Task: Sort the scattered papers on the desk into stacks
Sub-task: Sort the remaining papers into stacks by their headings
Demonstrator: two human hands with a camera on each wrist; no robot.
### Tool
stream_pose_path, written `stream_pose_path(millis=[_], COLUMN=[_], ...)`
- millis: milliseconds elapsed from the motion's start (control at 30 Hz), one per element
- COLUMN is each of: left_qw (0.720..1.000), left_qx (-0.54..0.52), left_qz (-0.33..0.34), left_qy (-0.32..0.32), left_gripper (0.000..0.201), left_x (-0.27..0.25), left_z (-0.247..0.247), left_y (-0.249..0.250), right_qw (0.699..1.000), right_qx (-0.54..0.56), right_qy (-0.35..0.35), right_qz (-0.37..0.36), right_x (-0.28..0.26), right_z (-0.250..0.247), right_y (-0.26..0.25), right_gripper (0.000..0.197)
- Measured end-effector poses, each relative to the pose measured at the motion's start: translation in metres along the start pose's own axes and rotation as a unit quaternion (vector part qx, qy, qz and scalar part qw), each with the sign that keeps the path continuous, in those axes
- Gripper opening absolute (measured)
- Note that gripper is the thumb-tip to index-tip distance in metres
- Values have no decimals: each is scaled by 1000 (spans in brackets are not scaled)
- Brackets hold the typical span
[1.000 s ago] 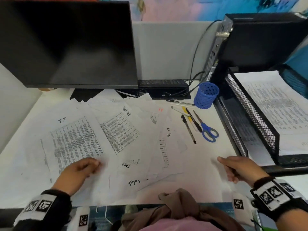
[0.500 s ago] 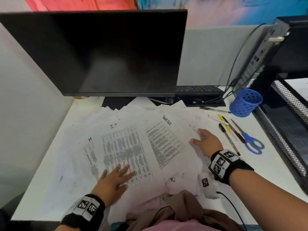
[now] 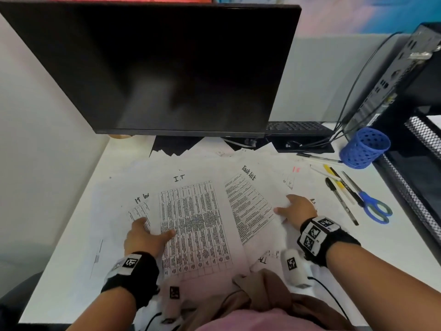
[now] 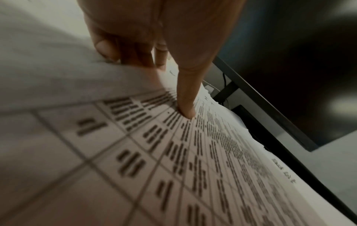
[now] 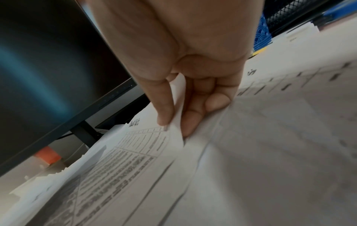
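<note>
Several printed sheets lie overlapping across the white desk (image 3: 71, 235). My left hand (image 3: 155, 229) pinches the left edge of the table sheet headed "I.T" (image 3: 195, 223), thumb on top and fingers tucked under the edge. The left wrist view shows that thumb (image 4: 188, 113) pressing on the printed grid of the "I.T" sheet (image 4: 193, 152). My right hand (image 3: 290, 206) pinches the right edge of the "Task list" sheet (image 3: 248, 206). In the right wrist view the right hand (image 5: 176, 125) lifts that "Task list" sheet (image 5: 139, 140) edge slightly, thumb in front and fingers behind it.
A dark monitor (image 3: 155, 68) overhangs the far papers. To the right lie pens (image 3: 338, 187), blue scissors (image 3: 374, 206) and a blue pen cup (image 3: 364, 148), beside a black mesh tray (image 3: 422, 139) and a computer case (image 3: 393, 80). Another sheet marked "IT" (image 3: 140, 204) lies under the left hand.
My right hand came from the desk's right edge to the "Task list" sheet and now pinches it. My left hand went from lying flat to pinching the "I.T" sheet's left edge.
</note>
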State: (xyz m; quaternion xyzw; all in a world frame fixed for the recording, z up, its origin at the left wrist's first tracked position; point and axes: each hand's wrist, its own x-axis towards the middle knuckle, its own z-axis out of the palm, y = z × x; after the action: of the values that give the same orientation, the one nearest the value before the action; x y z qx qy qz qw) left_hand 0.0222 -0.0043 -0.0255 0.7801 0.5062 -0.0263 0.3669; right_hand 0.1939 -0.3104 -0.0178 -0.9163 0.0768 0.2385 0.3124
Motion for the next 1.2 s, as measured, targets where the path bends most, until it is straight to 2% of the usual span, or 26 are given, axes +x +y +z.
stream_pose_path(millis=[33,100,133,167,233,300,367,467,500,567,600,633,700,767,800,900,1000,1100,1200], left_qw=[1000,999,999,1000,999,992,991,991,990,985,981,978,972,968,970,970,950,940,928], left_qx=[-13,-18,-16,-14,35,88,39,-50,-72,-122,-145,-158,-194,-220,-217,-224,-298,-305,-307], left_qz=[-2,3,4,1,-12,-39,-68,-82,-76,-71,-70,-69,-65,-59,-43,33,91,146,168], left_qy=[-16,-33,-32,-23,28,87,111,97,92,96,104,114,115,106,103,90,34,-32,-125], left_gripper=[80,43,32,29,39,51,54,53,54,61,66,71,79,82,79,39,23,34,33], left_x=[-1,-5,-4,-4,0,7,16,23,23,20,18,17,14,11,11,16,17,15,13], left_z=[5,12,13,12,3,-11,-24,-32,-30,-23,-20,-16,-10,-8,-8,-15,-31,-53,-59], left_y=[1,4,3,2,-3,-12,-23,-31,-29,-25,-22,-21,-17,-12,-12,-17,-19,-11,5], right_qw=[1000,999,999,998,997,996,993,984,974,925,907,902,949,985,991,995,992,990,983], right_qx=[11,23,29,38,50,64,98,165,217,380,419,427,304,165,130,96,118,140,180], right_qy=[-3,5,15,31,51,56,47,42,41,-3,-31,-57,-78,-42,-20,21,15,18,1], right_qz=[-6,-22,-29,-35,-37,-40,-45,-54,-46,8,32,42,31,3,6,22,34,18,-17], right_x=[-2,-5,-4,-4,2,5,8,10,9,5,1,-5,-10,-16,-17,-14,-11,-16,-25], right_z=[0,-1,-3,-4,-8,-15,-25,-40,-43,-42,-37,-30,-9,5,4,-14,-36,-52,-52], right_y=[-1,-1,0,0,5,9,11,14,14,12,10,9,8,5,4,7,15,13,2], right_gripper=[66,60,52,42,25,16,17,34,39,44,40,36,25,6,13,26,20,14,12])
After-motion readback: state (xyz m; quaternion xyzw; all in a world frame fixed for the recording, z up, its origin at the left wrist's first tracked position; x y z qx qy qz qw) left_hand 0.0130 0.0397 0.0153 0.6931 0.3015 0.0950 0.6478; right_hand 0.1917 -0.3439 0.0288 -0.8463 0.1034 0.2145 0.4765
